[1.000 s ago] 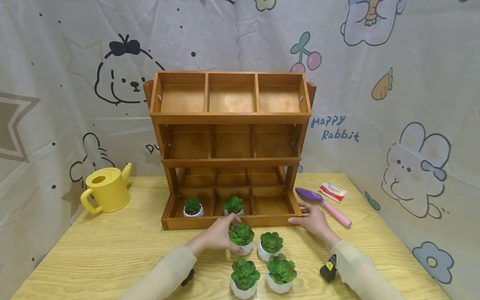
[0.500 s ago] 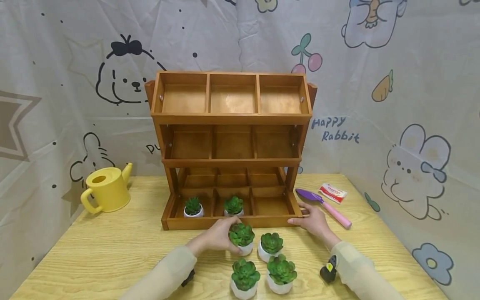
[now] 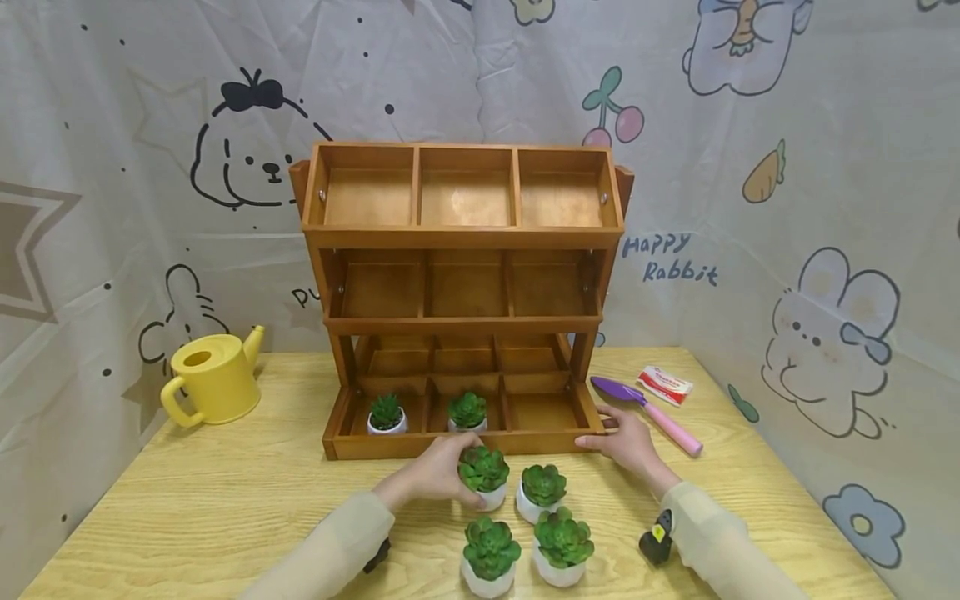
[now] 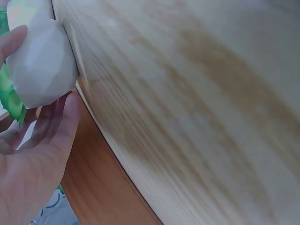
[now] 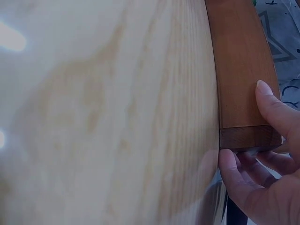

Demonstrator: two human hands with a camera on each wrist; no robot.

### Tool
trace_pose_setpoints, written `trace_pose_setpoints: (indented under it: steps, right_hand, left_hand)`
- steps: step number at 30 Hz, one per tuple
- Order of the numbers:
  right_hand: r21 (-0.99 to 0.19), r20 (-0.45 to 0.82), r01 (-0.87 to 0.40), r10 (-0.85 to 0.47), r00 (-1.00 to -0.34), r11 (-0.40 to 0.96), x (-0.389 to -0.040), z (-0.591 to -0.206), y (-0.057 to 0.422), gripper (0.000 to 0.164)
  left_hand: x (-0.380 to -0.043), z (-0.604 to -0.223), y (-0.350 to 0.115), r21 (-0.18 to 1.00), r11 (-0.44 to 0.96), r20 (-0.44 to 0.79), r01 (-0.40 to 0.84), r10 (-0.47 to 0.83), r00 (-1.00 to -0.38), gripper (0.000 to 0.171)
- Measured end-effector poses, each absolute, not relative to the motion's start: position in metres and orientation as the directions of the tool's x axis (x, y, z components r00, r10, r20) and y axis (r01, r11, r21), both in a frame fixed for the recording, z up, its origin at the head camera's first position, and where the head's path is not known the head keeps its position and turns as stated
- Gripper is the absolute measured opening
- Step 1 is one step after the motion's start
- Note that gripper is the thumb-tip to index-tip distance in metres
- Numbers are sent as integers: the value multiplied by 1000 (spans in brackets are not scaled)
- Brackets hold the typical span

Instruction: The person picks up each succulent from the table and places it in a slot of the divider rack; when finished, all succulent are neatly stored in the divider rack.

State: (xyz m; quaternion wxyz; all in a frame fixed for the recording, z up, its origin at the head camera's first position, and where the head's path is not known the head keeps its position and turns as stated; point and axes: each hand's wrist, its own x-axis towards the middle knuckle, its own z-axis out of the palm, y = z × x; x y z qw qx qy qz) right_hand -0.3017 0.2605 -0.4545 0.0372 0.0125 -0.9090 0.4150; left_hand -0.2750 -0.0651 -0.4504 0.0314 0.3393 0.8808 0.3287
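Hardly anything has moved since the earlier frame; the whole scene looks almost just the same. The person's left grip (image 3: 438,471) is closed around one green plant (image 3: 486,477) in a white pot, thumb on one side and fingers on the other. That plant is just in front of the wooden rack (image 3: 465,240), near the middle of its bottom tray (image 3: 532,444). I can't tell if its pot sits on the worktop (image 3: 225,517) or is a tiny bit up. The right grip (image 3: 624,439) holds the tray's right corner. If the left thumb gets loose, the smooth pot could slip and fall over. If the left grip goes sideways, it could bump the next plant (image 3: 541,492) just beside it and tip it. If the pot comes in too low, it could knock the tray's front edge, and a hard push by the right grip could slide the rack. Left wrist view shows the thumb right on the white pot and the fingers near its bottom; the head view hides most of those fingers behind the leaves. Right wrist view shows the thumb on the front board and a fingertip by its end. Only the head view shows the yellow watering can (image 3: 216,387) and the trowel (image 3: 649,407).
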Motion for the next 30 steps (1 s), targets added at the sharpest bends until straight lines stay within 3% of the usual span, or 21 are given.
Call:
trace_pose_setpoints:
  steps: [11,20,30]
  right_hand:
    - [-755,66,-43,10,-998,655,-303,-454,261,82]
    - [-751,64,-39,13,-998,660,-304,-455,261,82]
    - [-757,63,-45,4,-998,651,-302,-454,260,82]
  left_hand:
    - [-275,-451,-63,611,524,214,594,613,-761,57]
    - [-271,-442,-59,655,524,221,544,556,-801,62]
    - [-273,-435,-50,643,504,307,577,520,-797,58]
